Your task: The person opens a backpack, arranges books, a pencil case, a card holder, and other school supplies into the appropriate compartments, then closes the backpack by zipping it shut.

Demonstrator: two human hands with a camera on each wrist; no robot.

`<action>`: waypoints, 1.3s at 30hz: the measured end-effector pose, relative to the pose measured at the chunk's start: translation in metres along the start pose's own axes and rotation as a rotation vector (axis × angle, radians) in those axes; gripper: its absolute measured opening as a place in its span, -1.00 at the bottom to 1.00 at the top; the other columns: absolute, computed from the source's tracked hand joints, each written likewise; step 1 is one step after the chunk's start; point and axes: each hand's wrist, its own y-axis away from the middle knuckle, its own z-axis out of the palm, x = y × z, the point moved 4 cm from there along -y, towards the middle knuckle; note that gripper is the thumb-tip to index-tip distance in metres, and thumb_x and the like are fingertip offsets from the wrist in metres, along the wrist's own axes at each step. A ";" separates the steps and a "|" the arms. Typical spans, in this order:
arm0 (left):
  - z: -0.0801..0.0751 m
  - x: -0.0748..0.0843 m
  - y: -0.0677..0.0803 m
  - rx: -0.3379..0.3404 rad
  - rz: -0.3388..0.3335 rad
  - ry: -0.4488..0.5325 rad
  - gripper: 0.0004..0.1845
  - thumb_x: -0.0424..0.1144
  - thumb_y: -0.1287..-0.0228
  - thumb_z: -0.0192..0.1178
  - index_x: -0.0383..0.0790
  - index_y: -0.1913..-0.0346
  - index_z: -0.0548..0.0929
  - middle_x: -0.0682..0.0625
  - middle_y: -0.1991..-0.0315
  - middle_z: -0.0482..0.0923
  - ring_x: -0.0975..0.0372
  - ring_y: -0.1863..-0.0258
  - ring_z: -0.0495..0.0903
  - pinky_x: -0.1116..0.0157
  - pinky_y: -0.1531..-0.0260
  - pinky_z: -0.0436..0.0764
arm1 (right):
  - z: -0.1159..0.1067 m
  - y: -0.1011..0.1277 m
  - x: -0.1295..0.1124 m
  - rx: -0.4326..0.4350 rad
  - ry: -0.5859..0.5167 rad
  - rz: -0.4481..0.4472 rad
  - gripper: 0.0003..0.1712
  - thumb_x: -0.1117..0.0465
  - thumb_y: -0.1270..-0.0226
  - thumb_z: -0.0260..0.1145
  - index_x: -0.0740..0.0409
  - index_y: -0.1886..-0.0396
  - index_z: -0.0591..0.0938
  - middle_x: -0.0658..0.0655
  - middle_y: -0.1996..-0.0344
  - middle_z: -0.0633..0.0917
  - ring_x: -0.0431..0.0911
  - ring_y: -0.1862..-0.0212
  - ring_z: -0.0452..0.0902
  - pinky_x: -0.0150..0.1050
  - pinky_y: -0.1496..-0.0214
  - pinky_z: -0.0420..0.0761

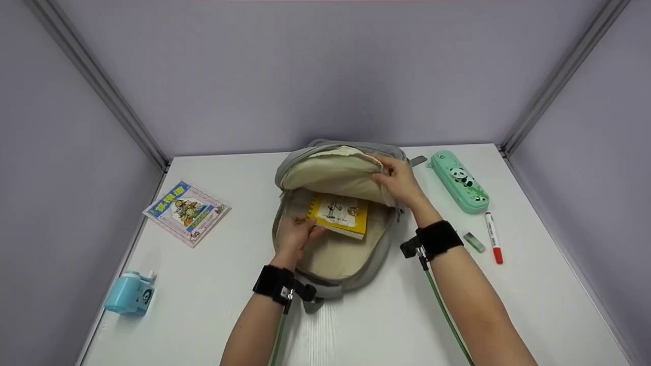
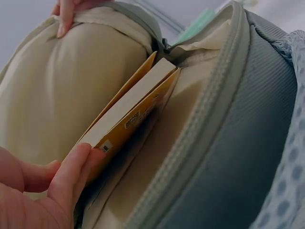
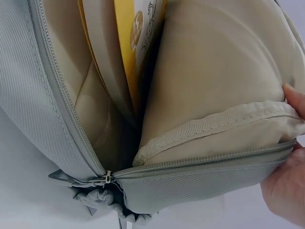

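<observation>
backpack [image 1: 333,254] mouth held wide open mid-table, yellow book [image 1: 339,216] taking up its upper half, bare lining left free below, picture book [image 1: 186,212] and blue sharpener [image 1: 129,293] parked left of it, pencil case [image 1: 460,181], marker [image 1: 493,237], eraser [image 1: 474,242] crowded to its right

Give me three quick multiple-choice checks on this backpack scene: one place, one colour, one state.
1. Where is the yellow book?
A. beside the sharpener
B. inside the open backpack
C. on the pencil case

2. What colour is the pencil case?
A. green
B. red
C. black

3. What is the right hand doing?
A. resting flat on the table
B. holding the marker
C. gripping the backpack's flap

Key: 1 B, the left hand holds it within the beige lining; 2 A, mint green with a panda; 3 C, fingers curl over the flap's edge.
</observation>
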 end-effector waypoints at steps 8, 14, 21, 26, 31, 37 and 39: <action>-0.008 0.005 0.009 -0.106 0.050 -0.268 -0.47 -0.48 -0.40 0.05 -0.66 -0.34 0.21 -0.45 -0.07 0.45 -0.14 -0.06 0.54 0.07 -0.06 0.55 | 0.000 0.002 0.002 0.002 0.007 0.003 -0.44 0.44 -0.27 0.35 0.09 -0.27 0.58 0.23 -0.23 0.54 0.01 -0.14 0.48 -0.09 -0.12 0.48; -0.017 0.007 0.019 -0.193 0.096 -0.558 -0.42 -0.34 -0.46 0.07 -0.62 -0.37 0.19 -0.47 -0.31 0.26 -0.18 -0.29 0.34 0.01 -0.16 0.45 | 0.000 0.003 0.003 0.006 -0.002 -0.013 -0.44 0.43 -0.26 0.37 0.07 -0.26 0.59 0.20 -0.21 0.55 -0.01 -0.09 0.50 -0.16 -0.01 0.54; -0.040 0.026 0.025 -0.105 0.326 -0.788 -0.58 -0.34 -0.52 -0.02 -0.58 -0.28 0.39 -0.40 -0.19 0.42 -0.14 -0.14 0.49 0.00 -0.06 0.52 | 0.002 0.004 0.006 0.001 -0.001 -0.017 -0.43 0.43 -0.26 0.36 0.05 -0.27 0.59 0.17 -0.23 0.56 -0.02 -0.13 0.48 -0.16 -0.09 0.50; -0.071 0.040 0.014 0.081 0.474 -0.932 -0.62 -0.35 -0.49 -0.01 -0.63 -0.17 0.46 -0.47 -0.07 0.44 -0.21 -0.06 0.50 -0.06 -0.06 0.48 | 0.002 0.003 0.007 0.002 -0.005 -0.006 -0.43 0.45 -0.25 0.35 0.10 -0.27 0.58 0.21 -0.22 0.56 0.01 -0.14 0.49 -0.10 -0.13 0.49; -0.111 0.040 -0.004 0.258 0.480 -1.070 -0.57 -0.26 -0.49 0.05 -0.62 -0.17 0.46 -0.51 -0.07 0.40 -0.30 -0.07 0.45 -0.11 -0.09 0.42 | 0.003 0.004 0.007 -0.018 -0.024 0.018 -0.43 0.45 -0.29 0.32 0.16 -0.31 0.53 0.25 -0.26 0.51 0.04 -0.20 0.45 -0.06 -0.19 0.46; -0.151 0.031 -0.019 0.332 0.428 -1.266 -0.57 -0.31 -0.45 0.06 -0.65 -0.16 0.45 -0.54 -0.05 0.39 -0.32 -0.02 0.46 -0.17 0.02 0.45 | 0.004 0.005 0.009 -0.044 -0.033 0.017 -0.43 0.47 -0.31 0.28 0.17 -0.33 0.51 0.26 -0.29 0.49 0.07 -0.25 0.41 -0.02 -0.24 0.40; -0.160 0.030 -0.021 0.343 0.430 -1.316 -0.60 -0.35 -0.43 0.04 -0.66 -0.14 0.44 -0.56 -0.04 0.40 -0.33 -0.04 0.44 -0.19 -0.01 0.41 | 0.003 0.005 0.009 -0.039 -0.024 0.002 -0.43 0.47 -0.30 0.28 0.17 -0.32 0.52 0.26 -0.28 0.50 0.08 -0.25 0.41 -0.02 -0.25 0.39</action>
